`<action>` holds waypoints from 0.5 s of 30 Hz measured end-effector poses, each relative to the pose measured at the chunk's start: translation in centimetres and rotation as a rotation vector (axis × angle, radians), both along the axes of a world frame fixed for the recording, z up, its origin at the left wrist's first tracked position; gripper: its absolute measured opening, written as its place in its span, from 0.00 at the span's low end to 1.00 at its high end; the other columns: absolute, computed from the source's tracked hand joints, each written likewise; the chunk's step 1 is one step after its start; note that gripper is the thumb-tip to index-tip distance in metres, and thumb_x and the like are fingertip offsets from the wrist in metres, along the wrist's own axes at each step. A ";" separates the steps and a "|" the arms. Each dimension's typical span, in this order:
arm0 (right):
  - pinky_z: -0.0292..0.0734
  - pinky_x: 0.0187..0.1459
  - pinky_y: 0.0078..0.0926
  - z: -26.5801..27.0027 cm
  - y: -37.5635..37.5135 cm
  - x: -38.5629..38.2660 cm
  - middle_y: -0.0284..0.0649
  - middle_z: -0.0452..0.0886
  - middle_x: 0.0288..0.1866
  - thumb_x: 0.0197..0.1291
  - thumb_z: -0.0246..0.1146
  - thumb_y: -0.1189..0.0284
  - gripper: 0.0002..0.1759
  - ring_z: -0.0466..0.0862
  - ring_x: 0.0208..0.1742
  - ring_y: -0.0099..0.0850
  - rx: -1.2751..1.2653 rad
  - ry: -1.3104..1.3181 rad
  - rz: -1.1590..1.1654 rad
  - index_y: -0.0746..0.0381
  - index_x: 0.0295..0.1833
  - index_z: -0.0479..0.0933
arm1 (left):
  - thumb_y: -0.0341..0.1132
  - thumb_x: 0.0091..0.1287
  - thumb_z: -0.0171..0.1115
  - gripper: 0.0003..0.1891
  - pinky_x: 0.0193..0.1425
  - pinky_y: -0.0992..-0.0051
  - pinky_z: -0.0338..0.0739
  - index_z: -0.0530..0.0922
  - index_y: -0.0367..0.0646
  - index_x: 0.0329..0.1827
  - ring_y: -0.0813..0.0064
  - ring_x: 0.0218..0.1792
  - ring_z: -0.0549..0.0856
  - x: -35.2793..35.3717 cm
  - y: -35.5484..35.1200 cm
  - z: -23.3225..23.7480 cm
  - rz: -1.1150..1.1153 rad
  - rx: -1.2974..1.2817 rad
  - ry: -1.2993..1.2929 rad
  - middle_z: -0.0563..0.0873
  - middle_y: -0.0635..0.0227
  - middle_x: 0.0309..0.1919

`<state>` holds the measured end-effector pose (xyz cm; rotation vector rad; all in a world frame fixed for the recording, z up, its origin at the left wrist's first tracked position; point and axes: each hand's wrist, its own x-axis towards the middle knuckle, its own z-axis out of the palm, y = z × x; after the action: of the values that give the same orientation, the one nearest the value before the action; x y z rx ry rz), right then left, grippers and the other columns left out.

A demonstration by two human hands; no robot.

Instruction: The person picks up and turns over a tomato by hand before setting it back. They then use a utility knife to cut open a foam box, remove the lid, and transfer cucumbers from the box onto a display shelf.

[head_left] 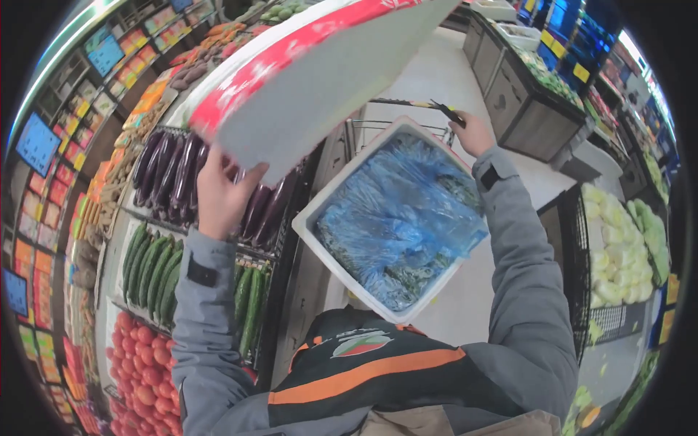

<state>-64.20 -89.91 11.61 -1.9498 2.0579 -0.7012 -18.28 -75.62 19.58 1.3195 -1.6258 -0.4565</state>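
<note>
My left hand (218, 195) grips the lower corner of a white foam box lid (313, 102) edged with red printed tape, thumb on its near face. The lid is raised and tilted above the eggplants. In front of my body stands an uncovered white foam box (399, 317). Crumpled blue plastic bag film (392, 207) fills its top, and dark leafy greens (416, 280) show through and beside it. Beyond the box's far right corner, my right hand (474, 135) is closed round a slim black tool (452, 115) with a thin pointed end; its exact kind is unclear.
Eggplants (171, 171), cucumbers (151, 269) and tomatoes (145, 367) fill the left display. A wire cart (356, 131) shows behind the box. At right, a black crate (579, 276) holds pale green vegetables (614, 243). A wooden counter (512, 87) stands further back.
</note>
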 end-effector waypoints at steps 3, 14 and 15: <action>0.72 0.40 0.33 -0.2 5.4 -3.1 0.42 0.82 0.50 0.71 0.57 0.55 0.25 0.78 0.36 0.33 -0.091 -0.153 0.050 0.59 0.65 0.76 | 0.44 0.58 0.71 0.17 0.37 0.75 0.69 0.75 0.51 0.45 0.78 0.30 0.75 -3.1 -6.9 -0.3 -0.115 -0.167 -0.185 0.80 0.75 0.31; 0.73 0.31 0.23 -9.1 35.8 -17.9 0.36 0.83 0.43 0.69 0.60 0.56 0.29 0.73 0.24 0.21 0.038 -0.569 -0.609 0.61 0.69 0.72 | 0.32 0.67 0.58 0.27 0.49 0.48 0.74 0.63 0.50 0.69 0.43 0.53 0.80 -20.3 -25.5 -0.4 -0.393 -0.098 -0.946 0.79 0.48 0.56; 0.74 0.30 0.23 -10.3 38.8 -18.1 0.36 0.84 0.45 0.68 0.61 0.56 0.30 0.74 0.23 0.20 0.098 -0.682 -0.694 0.61 0.70 0.71 | 0.33 0.69 0.57 0.27 0.49 0.47 0.75 0.62 0.52 0.71 0.43 0.52 0.80 -22.1 -26.5 -0.5 -0.371 -0.043 -1.014 0.78 0.48 0.56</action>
<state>-82.27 -51.13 1.27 -0.7213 2.1856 -1.1591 -40.41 -102.10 19.04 1.2844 -2.7173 0.0891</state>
